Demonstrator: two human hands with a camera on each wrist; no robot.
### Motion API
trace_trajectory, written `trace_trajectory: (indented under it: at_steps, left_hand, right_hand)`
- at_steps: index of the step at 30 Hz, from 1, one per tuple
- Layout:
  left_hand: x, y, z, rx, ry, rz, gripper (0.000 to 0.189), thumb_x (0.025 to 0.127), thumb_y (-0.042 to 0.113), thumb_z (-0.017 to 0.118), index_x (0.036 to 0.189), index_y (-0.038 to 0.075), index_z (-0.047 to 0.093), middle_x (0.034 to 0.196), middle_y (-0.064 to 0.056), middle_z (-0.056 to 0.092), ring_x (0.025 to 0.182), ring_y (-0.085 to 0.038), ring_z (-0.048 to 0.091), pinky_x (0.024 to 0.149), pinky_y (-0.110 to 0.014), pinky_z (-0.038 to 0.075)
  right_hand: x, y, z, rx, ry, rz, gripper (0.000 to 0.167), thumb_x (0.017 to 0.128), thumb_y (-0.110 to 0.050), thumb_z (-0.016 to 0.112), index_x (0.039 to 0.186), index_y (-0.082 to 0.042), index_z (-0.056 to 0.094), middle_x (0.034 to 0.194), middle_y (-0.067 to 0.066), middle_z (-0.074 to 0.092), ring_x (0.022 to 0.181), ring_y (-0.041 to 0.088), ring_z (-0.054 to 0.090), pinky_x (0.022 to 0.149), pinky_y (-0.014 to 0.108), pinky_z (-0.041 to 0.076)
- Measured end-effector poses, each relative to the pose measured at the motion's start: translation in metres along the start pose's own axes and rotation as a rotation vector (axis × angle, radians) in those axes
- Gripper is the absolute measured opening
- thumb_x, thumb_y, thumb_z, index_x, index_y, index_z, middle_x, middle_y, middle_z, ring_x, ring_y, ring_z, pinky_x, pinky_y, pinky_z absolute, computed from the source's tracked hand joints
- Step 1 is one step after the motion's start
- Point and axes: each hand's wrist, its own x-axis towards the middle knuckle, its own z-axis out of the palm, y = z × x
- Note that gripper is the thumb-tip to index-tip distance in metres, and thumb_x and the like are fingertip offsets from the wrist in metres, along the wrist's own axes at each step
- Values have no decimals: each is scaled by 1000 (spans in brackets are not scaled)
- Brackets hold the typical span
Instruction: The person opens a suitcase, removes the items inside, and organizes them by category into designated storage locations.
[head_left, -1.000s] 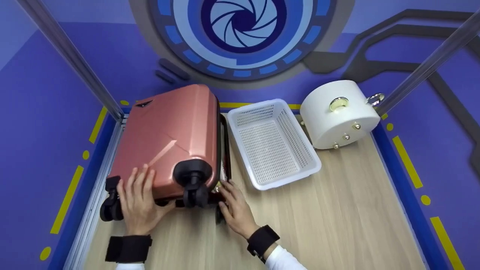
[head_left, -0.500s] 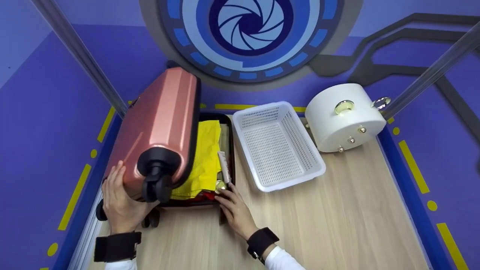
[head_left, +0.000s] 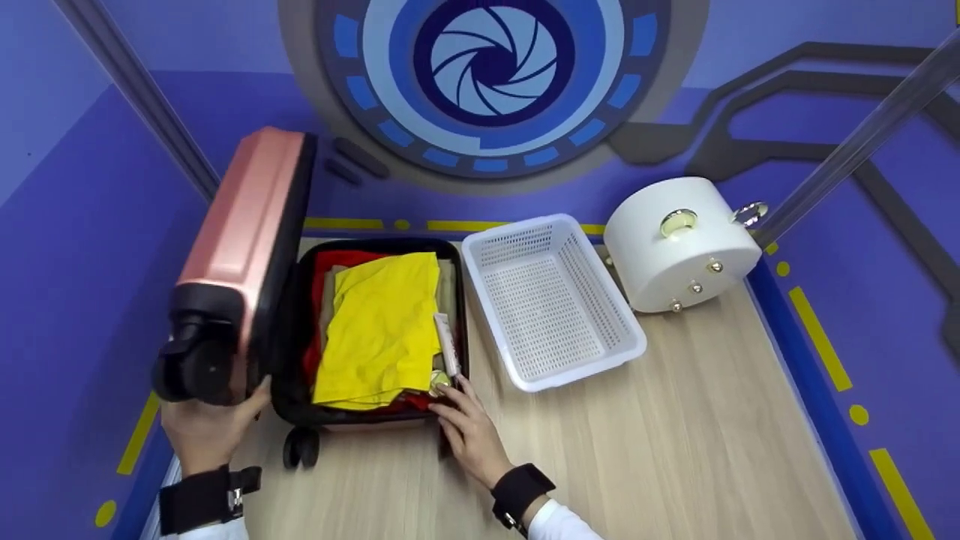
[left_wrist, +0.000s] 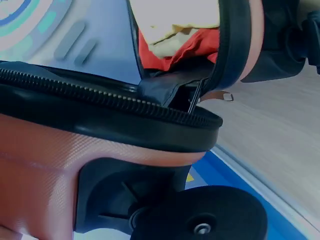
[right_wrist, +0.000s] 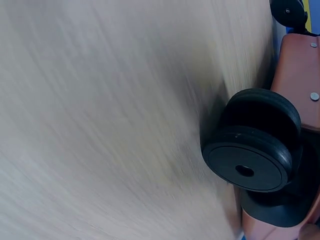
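The open suitcase [head_left: 360, 417] has its near corner under the relaxed fingers of the right hand [head_left: 472, 435]; its raised lid [head_left: 244, 217] hides most fingers of the left hand [head_left: 206, 435], grip unclear.

A basket [head_left: 586, 366] sits on the table [head_left: 675, 420] just beside a white bag [head_left: 664, 240]; behind them, the wall [head_left: 570, 184] bears a circle [head_left: 495, 66].

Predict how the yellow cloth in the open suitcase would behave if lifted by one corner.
The yellow cloth would probably hang floppy, since its surface shows soft wrinkles. It is likely light, as its edges look thin. Lying flat in the suitcase, it seems unlikely to roll.
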Motion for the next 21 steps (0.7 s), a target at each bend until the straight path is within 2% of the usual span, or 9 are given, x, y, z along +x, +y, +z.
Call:
trace_trajectory:
  at_steps: [2,5,9,13,17,21]
  left_hand:
    - [2,-2,-4,0,-13,-70,108,50,2,97,149,9,55,134,15,60,119,11,52,104,-13,40]
    - [7,-3,-10,-32,-11,-134,101,56,-3,94,149,12,56,129,26,56,117,7,54,104,-15,40]
    - [13,-4,-14,-70,36,-156,101,60,-6,89,153,11,51,133,20,54,122,2,52,108,-18,39]
    - [18,-1,-18,-113,90,-237,106,66,-5,85,160,14,39,146,7,50,131,-1,48,115,-17,34]
    - [25,-4,-25,-172,146,-307,106,72,-2,80,164,9,28,162,-13,42,142,-9,42,122,-18,26]
    - [29,-15,-30,-168,199,-388,104,79,5,74,167,7,19,170,-15,32,150,-10,34,125,-17,19]
  right_hand:
    - [0,-1,1,0,5,3,29,93,2,73,119,-10,77,138,19,67,138,55,52,111,57,50]
    - [0,-1,2,0,8,10,29,93,1,73,119,-10,77,138,19,67,138,54,52,112,56,49]
    - [1,-1,3,-10,12,14,28,93,1,73,118,-11,78,137,19,68,138,53,52,111,56,50]
    - [0,-1,3,-10,14,27,29,93,0,74,118,-12,78,138,17,67,138,52,52,111,56,50]
    - [-1,-2,4,-14,21,35,29,92,0,75,118,-12,78,138,17,68,138,52,52,109,57,51]
    - [-1,-5,5,-22,25,37,28,91,0,76,117,-12,79,139,17,68,138,51,53,107,58,52]
